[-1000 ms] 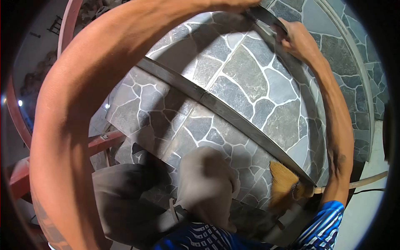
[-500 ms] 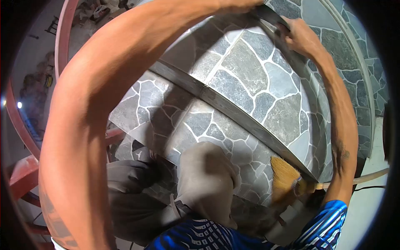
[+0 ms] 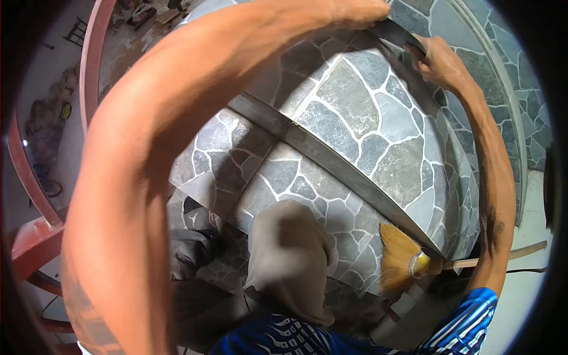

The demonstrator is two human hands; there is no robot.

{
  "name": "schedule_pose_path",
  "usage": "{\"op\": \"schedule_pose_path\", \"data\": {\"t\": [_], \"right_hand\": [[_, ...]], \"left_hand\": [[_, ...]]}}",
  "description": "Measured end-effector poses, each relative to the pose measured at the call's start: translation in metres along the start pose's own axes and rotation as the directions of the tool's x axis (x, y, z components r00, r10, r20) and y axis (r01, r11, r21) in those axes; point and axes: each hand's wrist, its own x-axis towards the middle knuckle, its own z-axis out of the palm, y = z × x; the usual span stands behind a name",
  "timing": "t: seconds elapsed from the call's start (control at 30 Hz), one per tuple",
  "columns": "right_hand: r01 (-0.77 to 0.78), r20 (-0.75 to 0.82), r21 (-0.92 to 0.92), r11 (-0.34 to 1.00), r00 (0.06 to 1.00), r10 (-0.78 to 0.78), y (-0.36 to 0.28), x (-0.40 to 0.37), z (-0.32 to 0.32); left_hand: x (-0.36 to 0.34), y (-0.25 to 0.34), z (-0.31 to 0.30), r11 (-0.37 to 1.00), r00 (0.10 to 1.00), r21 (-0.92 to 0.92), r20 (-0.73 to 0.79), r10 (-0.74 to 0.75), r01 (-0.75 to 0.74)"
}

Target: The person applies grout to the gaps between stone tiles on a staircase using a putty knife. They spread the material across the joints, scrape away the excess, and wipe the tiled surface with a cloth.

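A dark, curved strip [image 3: 400,34] spans the space between my two hands at the top, over the edge of a stone-patterned tiled step [image 3: 349,97]. My left hand [image 3: 362,12] is closed on the strip's left end, partly cut off by the frame's top. My right hand [image 3: 436,60] has its fingers wrapped round the other end. Below, a dark edge band [image 3: 331,155] runs diagonally between the upper and lower tiled surfaces. My bent knee [image 3: 290,248] is beside the lower tiles.
A straw broom [image 3: 401,257] lies at the lower right, its wooden handle passing by my right forearm. Red curved metal railing [image 3: 90,65] stands at the left. Beyond it, tools and debris lie on the floor. A pale curved edging [image 3: 503,77] bounds the tiles at the right.
Both hands and the strip have shifted slightly right and down in view. The railing and my left arm also appear farther right, while the broom head appears slightly farther left.
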Motion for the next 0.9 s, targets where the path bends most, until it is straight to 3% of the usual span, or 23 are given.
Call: {"op": "schedule_pose_path", "data": {"t": [0.03,0.07,0.1,0.17,0.23,0.27,0.37,0.4,0.5,0.53,0.63,0.73,0.83,0.9], "right_hand": [[0.088,-0.090,0.003,0.996,0.992,-0.087,-0.001,0.009,0.003],[0.172,-0.178,0.008,0.985,0.970,-0.168,-0.005,0.019,0.012],[0.253,-0.258,0.006,0.968,0.935,-0.243,-0.005,0.027,0.022],[0.223,-0.203,-0.009,0.975,0.954,-0.220,-0.001,0.040,0.034],[0.206,-0.204,0.008,0.978,0.958,-0.200,0.007,0.026,0.039],[0.276,-0.268,0.006,0.961,0.927,-0.264,0.018,0.025,0.045],[0.032,0.033,-0.050,0.998,0.999,-0.030,-0.007,0.015,0.005],[0.123,-0.043,-0.033,0.992,0.991,-0.124,-0.005,0.012,0.008],[0.190,-0.148,-0.048,0.981,0.969,-0.196,-0.009,0.022,0.007],[0.176,-0.105,-0.064,0.982,0.978,-0.182,-0.007,0.035,0.010],[0.178,-0.213,0.099,0.979,0.965,-0.154,-0.001,0.023,0.032],[0.024,-0.041,0.026,0.999,0.999,-0.023,0.003,0.001,0.009],[0.005,-0.008,0.003,1.000,1.000,-0.005,-0.002,0.003,-0.004],[0.207,-0.235,-0.020,0.978,0.950,-0.206,-0.007,0.027,0.013]], "left_hand": [[-0.009,0.000,-0.013,1.000,0.999,0.015,0.016,0.028,-0.028],[-0.019,-0.008,-0.033,0.996,0.984,-0.082,0.178,-0.010,0.025],[-0.032,-0.008,-0.048,1.000,0.993,0.011,0.120,-0.015,0.014],[-0.033,-0.012,-0.038,0.979,0.968,0.104,0.163,-0.189,0.174],[-0.025,-0.008,-0.025,0.993,0.991,0.051,0.078,-0.107,0.103],[-0.024,-0.003,-0.017,0.997,0.997,0.020,0.036,-0.073,0.073],[-0.017,0.003,-0.017,0.997,0.996,-0.007,0.062,-0.072,0.072],[-0.022,0.009,-0.019,0.992,0.987,-0.002,0.100,-0.129,0.130],[-0.030,0.002,-0.031,0.983,0.979,0.013,0.087,-0.184,0.183],[-0.032,-0.005,-0.037,0.987,0.982,0.016,0.101,-0.158,0.157],[-0.025,-0.001,-0.025,0.990,0.986,0.009,0.093,-0.140,0.140],[-0.006,0.010,-0.008,0.994,0.993,-0.008,0.034,-0.111,0.111],[-0.003,0.005,-0.013,0.995,0.994,-0.023,0.056,-0.097,0.098],[-0.030,0.004,-0.053,0.998,0.998,-0.041,0.058,-0.034,0.036]]}}
